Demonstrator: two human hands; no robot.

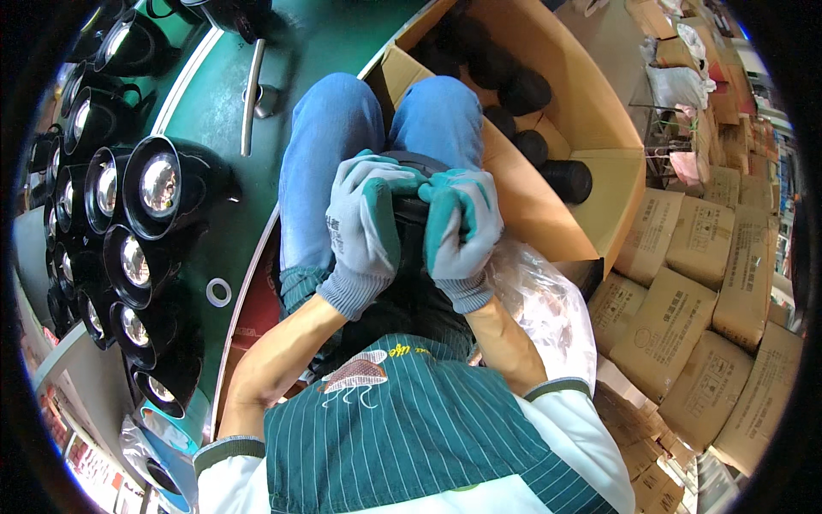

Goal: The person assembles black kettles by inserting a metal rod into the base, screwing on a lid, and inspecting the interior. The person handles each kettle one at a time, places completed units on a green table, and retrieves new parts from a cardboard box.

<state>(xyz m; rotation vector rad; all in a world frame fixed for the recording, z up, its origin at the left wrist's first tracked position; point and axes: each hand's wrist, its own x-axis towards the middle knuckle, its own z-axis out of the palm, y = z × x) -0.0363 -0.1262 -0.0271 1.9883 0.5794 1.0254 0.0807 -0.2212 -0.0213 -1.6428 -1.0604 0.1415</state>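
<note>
Head view: a round black lamp housing is clasped over the blue-jeaned lap by both hands, the grey-and-teal gloved left hand and right hand closed tightly around it. Most of it is hidden, so its facing and long axis cannot be told. It could be let slip off the lap if either grip were loosened.

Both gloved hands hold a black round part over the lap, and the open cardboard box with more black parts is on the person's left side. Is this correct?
Not quite. In the head view, the left hand and right hand do grip the black round part over the lap, but the open cardboard box of black parts is on the person's right, not left.
</note>
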